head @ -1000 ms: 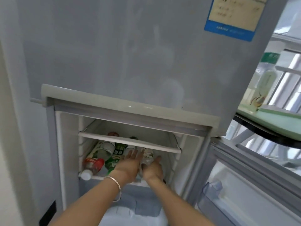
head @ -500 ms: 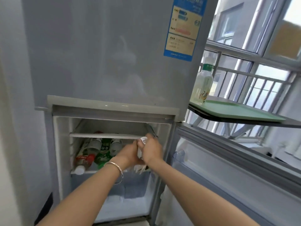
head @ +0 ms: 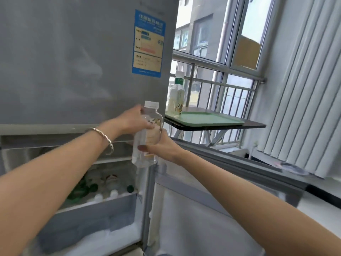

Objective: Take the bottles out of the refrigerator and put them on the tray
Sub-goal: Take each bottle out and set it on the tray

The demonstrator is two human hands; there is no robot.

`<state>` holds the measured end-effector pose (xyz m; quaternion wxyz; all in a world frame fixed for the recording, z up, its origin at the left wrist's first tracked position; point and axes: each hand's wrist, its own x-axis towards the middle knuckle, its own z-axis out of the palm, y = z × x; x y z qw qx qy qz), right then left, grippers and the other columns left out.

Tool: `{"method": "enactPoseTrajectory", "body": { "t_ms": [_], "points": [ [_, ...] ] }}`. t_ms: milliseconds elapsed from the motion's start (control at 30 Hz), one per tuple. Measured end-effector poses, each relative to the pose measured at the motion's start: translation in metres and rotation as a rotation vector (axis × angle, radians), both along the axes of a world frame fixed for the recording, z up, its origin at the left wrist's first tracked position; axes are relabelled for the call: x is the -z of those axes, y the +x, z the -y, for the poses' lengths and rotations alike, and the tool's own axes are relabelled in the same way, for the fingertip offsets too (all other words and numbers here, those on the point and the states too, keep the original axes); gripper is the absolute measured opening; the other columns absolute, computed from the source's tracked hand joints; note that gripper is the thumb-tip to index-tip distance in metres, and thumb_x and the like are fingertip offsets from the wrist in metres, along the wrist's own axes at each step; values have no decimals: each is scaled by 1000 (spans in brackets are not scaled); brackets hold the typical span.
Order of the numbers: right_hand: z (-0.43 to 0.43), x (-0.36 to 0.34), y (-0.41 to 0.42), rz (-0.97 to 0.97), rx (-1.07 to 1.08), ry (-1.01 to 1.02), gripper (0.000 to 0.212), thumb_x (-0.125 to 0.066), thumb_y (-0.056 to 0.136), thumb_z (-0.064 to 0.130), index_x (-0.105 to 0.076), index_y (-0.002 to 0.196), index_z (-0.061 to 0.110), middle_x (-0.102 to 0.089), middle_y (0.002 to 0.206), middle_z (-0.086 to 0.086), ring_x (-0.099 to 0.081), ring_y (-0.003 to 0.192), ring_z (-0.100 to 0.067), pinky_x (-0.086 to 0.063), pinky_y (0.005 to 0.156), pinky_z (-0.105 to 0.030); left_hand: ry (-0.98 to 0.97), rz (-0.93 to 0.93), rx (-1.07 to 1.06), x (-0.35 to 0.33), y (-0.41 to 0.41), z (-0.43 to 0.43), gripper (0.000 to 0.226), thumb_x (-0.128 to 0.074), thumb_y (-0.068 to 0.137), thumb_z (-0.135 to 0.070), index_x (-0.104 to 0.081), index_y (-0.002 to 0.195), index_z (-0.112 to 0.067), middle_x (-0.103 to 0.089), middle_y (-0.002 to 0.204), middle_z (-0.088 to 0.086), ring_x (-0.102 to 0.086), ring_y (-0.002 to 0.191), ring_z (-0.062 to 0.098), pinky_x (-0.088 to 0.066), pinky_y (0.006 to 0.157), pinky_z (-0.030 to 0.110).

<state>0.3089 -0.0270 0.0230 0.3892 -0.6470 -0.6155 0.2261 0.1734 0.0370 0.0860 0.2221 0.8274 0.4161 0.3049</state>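
Observation:
A clear bottle (head: 147,133) with a white cap and a pale label is held upright in front of the grey refrigerator (head: 73,61), outside its open lower compartment. My left hand (head: 135,119) grips its upper part from the left. My right hand (head: 162,145) grips its lower part from the right. Several more bottles (head: 103,189) lie on the compartment's shelf, partly hidden by my left arm. A green tray (head: 208,118) lies on a small dark table at the right, and two bottles (head: 177,97) stand at the tray's near left corner.
The open lower refrigerator door (head: 212,209) juts toward me under my right arm. The dark table (head: 254,124) stands by a window with a metal railing (head: 221,84). Vertical blinds (head: 299,89) hang at the right.
Both hands have drawn the clear bottle out of the lower compartment and lifted it up and to the right. The view has swung right toward the tray.

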Motion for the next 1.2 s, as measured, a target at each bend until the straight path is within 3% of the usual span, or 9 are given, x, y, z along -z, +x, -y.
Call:
{"method": "enactPoseTrajectory", "body": {
  "t_ms": [167, 267, 333, 467, 567, 733, 1000, 1133, 1200],
  "points": [
    [-2, -31, 21, 89, 206, 234, 97, -75, 68, 50, -19, 144, 26, -45, 142, -9, -52, 122, -31, -46, 98, -41, 91, 145, 60, -37, 36, 9, 76, -76, 78, -41, -38, 141, -19, -48, 140, 1, -51, 117, 20, -44, 95, 37],
    [-9, -57, 42, 82, 339, 315, 98, -76, 71, 49, -21, 144, 14, -48, 140, -14, -54, 120, -35, -47, 100, -46, 89, 348, 100, -55, 54, 11, 85, -76, 75, -47, -35, 143, -18, -50, 129, 4, -51, 110, 17, -44, 91, 33],
    [-17, -73, 65, 2, 400, 371, 96, -79, 69, 48, -27, 137, 6, -56, 127, -14, -60, 111, -33, -52, 95, -47, 37, 473, 103, -64, 72, 7, 75, -71, 82, -45, -35, 141, -16, -49, 131, 5, -52, 116, 21, -47, 99, 41],
    [-43, -97, 125, 106, 488, 413, 86, -79, 69, 49, -40, 130, 2, -58, 110, -7, -63, 94, -24, -56, 77, -35, -42, 412, 138, -68, 119, -9, 48, -47, 98, -39, -44, 135, -8, -51, 136, 12, -51, 120, 26, -44, 104, 48],
    [-64, -105, 164, 213, 541, 353, 91, -77, 68, 56, -41, 133, 5, -52, 106, -1, -57, 89, -19, -46, 63, -26, -147, 298, 206, -61, 160, -22, 57, -31, 103, -42, -42, 141, -1, -48, 139, 20, -52, 120, 30, -47, 99, 43],
    [-108, -98, 205, 277, 522, 258, 82, -73, 72, 57, -40, 135, 15, -45, 135, -15, -57, 112, -34, -53, 93, -44, -241, 291, 248, -40, 218, -56, 64, -24, 103, -48, -38, 144, -1, -43, 148, 18, -41, 135, 31, -34, 108, 39],
    [-164, -92, 224, 158, 464, 207, 70, -57, 78, 47, -38, 135, 11, -47, 134, -17, -55, 114, -36, -50, 93, -44, -225, 298, 161, -27, 254, -108, 56, -23, 103, -42, -43, 142, -8, -47, 142, 14, -42, 131, 29, -33, 113, 44],
    [-173, -93, 227, 274, 450, 150, 58, -54, 87, 40, -39, 138, 16, -44, 137, -19, -55, 114, -37, -48, 85, -38, -222, 303, 171, -26, 255, -113, 55, -27, 102, -44, -44, 142, -10, -48, 143, 14, -42, 133, 31, -32, 114, 46],
    [-169, -93, 225, 283, 453, 105, 65, -59, 87, 40, -36, 141, 13, -40, 142, -20, -50, 122, -38, -47, 93, -41, -218, 312, 193, -27, 252, -109, 56, -26, 103, -44, -46, 141, -8, -48, 143, 14, -44, 132, 29, -34, 113, 44]
  ]
}}
